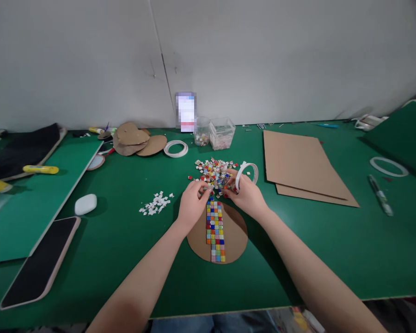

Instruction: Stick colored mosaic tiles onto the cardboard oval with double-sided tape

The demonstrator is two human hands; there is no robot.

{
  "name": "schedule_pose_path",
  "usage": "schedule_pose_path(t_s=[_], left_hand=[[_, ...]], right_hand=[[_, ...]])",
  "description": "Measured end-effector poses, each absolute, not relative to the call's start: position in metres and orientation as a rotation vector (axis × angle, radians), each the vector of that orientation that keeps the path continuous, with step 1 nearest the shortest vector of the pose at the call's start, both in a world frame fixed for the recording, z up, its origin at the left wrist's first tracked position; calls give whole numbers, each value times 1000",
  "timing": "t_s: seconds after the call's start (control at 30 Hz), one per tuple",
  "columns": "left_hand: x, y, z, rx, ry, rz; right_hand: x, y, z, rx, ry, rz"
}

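Note:
A round cardboard disc (234, 236) lies in front of me with rows of colourful mosaic tiles (215, 226) running down its middle. My left hand (191, 201) is at the disc's far edge, thumb and fingertips pinched together; whatever is between them is too small to make out. Across from it, my right hand (246, 196) has a white tape roll (255, 173) looped around its fingers. Its curled fingertips reach into a heap of loose mosaic tiles (211, 169), and I cannot tell if they hold one.
White paper scraps (156, 203) lie left of the disc. Behind the heap are a clear box (222, 134), a plastic cup (201, 132), another tape roll (175, 149) and a propped phone (186, 111). Cardboard sheets (298, 162) lie right; a dark phone (41, 263) lies left.

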State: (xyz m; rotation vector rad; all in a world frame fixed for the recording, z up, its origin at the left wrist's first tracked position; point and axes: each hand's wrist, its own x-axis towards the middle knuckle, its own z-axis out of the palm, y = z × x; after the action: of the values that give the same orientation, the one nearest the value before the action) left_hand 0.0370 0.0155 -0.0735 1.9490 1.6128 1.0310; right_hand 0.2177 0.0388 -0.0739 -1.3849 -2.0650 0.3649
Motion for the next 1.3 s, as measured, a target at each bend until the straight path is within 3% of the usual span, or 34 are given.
schedule_pose_path(t_s=[0.47, 0.7, 0.93, 1.3], left_hand=[[35, 15, -74, 1868, 1599, 1007], [36, 15, -74, 1884, 1589, 1007], [36, 15, -73, 1872, 1599, 968], [35, 15, -77, 1865, 1576, 1002]], right_hand=[[234, 49, -64, -1362, -1808, 428], [235, 45, -62, -1595, -2060, 410], [231, 47, -74, -1541, -2197, 426], [234, 47, -63, -1466, -1891, 611]])
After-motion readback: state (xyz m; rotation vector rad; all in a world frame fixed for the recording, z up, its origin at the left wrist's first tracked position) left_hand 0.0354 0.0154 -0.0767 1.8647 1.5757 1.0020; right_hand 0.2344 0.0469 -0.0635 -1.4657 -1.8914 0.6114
